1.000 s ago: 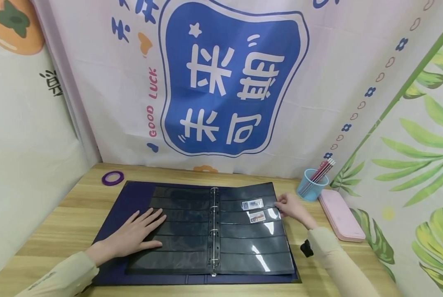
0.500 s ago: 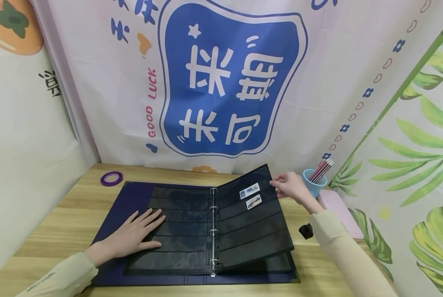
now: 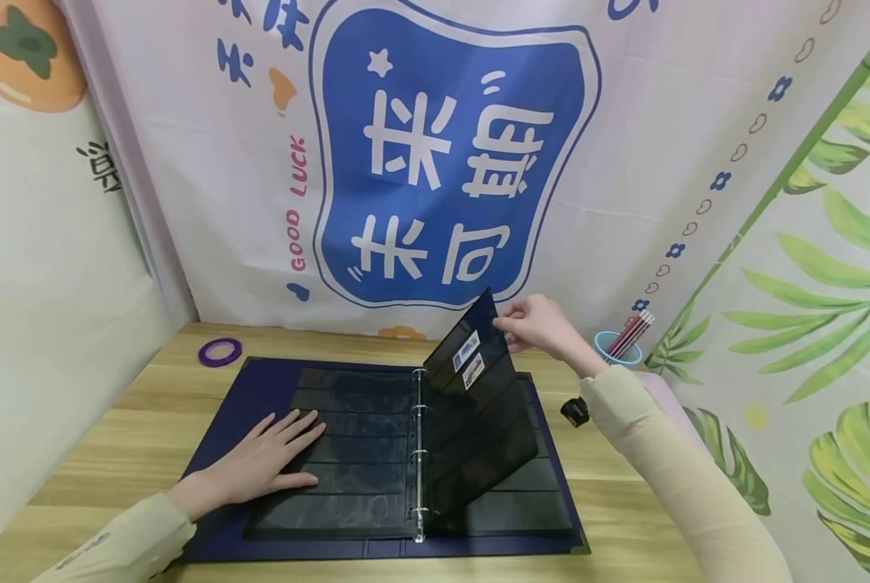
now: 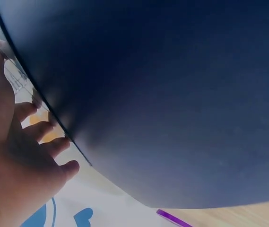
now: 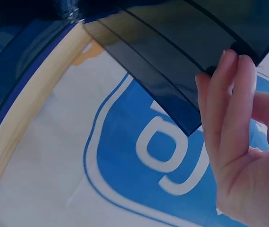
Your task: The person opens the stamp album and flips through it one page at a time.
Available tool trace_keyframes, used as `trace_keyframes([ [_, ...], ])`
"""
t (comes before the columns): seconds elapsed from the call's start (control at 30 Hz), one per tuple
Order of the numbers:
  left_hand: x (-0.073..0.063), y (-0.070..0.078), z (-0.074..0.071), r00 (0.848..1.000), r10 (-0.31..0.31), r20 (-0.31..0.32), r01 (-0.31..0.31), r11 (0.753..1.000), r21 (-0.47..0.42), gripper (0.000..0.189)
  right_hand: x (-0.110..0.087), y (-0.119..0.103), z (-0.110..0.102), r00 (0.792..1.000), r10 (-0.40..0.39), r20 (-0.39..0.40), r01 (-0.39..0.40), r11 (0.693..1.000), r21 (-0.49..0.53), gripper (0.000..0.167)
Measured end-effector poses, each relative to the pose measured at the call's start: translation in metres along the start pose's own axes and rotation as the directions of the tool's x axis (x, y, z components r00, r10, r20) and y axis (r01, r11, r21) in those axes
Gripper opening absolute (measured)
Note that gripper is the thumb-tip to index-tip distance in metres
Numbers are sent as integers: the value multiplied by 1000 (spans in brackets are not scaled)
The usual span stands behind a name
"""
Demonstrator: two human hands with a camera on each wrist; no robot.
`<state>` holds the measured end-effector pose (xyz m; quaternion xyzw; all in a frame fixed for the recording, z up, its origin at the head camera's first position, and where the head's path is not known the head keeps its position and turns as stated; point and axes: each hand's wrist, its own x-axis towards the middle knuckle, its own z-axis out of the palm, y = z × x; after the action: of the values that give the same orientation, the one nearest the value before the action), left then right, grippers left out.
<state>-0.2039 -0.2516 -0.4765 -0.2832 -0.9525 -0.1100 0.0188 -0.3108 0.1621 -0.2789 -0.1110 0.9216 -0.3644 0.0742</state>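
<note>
A dark blue ring-binder stamp album (image 3: 275, 385) lies spread on the table, with metal rings (image 3: 420, 453) down its middle. My right hand (image 3: 540, 328) pinches the outer edge of a black album page (image 3: 479, 421), which stands tilted up from the right side. Two stamps, an upper one (image 3: 467, 351) and a lower one (image 3: 473, 372), sit in that page's pockets. Beneath it, another black page (image 3: 544, 494) lies flat. My left hand (image 3: 260, 461) rests with fingers spread on the left-hand page (image 3: 362, 486). The right wrist view shows the lifted page (image 5: 158, 52) from its other side.
A purple tape ring (image 3: 219, 352) lies at the back left. At the back right stands a blue mesh cup (image 3: 617, 348) with pencils, beside a pink case (image 3: 668, 397) partly hidden by the right arm. A printed cloth (image 3: 260, 243) hangs behind the table.
My right hand has raised the stamped page from nearly flat to steeply tilted, moving up and leftward. The page beneath has come into sight. My left hand has stayed in place.
</note>
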Motion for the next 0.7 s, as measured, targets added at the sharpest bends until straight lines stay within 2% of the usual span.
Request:
trace_keyframes([
  [0.23,6,3,-8,999,16,43,-16,1000,19,82,11,-21,6,1000,-8,29,8,1000,28,31],
  [0.3,9,7,-13,999,28,34,-29,999,35,81,13,-27,8,999,-14,40,12,999,50,29],
  [0.4,20,18,-23,998,57,-32,-54,996,70,75,15,-36,12,999,-26,47,23,997,67,27],
  [0.5,35,38,-37,989,69,-130,-61,996,69,64,18,-42,17,998,-38,49,34,996,78,25],
  [0.7,71,89,-73,965,53,-259,-69,996,-54,28,22,-50,27,998,-42,52,38,997,71,26],
])
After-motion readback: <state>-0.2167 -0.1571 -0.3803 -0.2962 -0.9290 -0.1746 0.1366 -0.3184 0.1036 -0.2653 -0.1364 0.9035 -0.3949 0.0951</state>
